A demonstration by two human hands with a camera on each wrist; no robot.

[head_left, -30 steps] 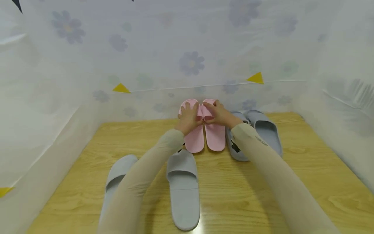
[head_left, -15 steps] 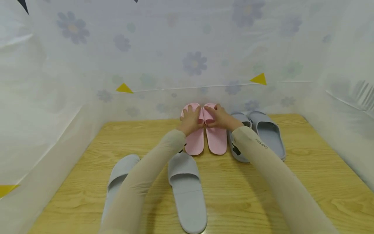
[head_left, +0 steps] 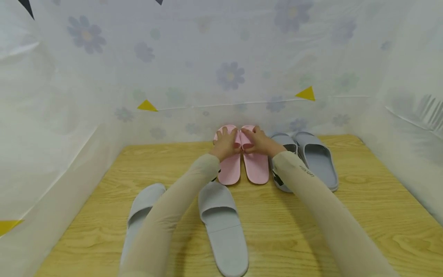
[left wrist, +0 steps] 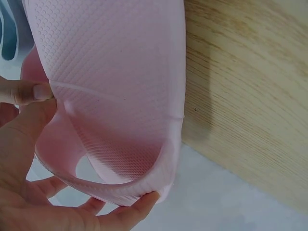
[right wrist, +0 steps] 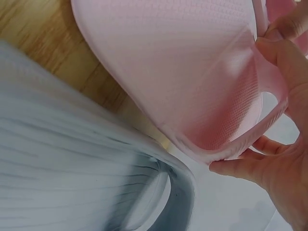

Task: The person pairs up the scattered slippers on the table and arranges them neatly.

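Two pink slippers lie side by side at the far edge of the wooden table [head_left: 363, 200], toes against the back sheet. My left hand [head_left: 225, 145] grips the strap of the left pink slipper [head_left: 229, 167], thumb on one side and fingers over the other; the left wrist view shows the same slipper [left wrist: 115, 86] held by that hand [left wrist: 57, 192]. My right hand [head_left: 257, 142] grips the strap of the right pink slipper [head_left: 257, 167], whose dotted insole [right wrist: 192, 82] fills the right wrist view with the hand [right wrist: 274, 159] curled round the strap.
A grey slipper pair [head_left: 311, 157] lies right of the pink ones, touching them; one grey slipper [right wrist: 62, 183] crowds the right wrist view. Two more grey slippers [head_left: 223, 227] [head_left: 140, 211] lie near me on the left. Flowered plastic sheeting [head_left: 228, 73] walls the table on three sides.
Both hands have nudged the pink pair slightly towards the back sheet, keeping their hold on the straps. The view shifted a little.
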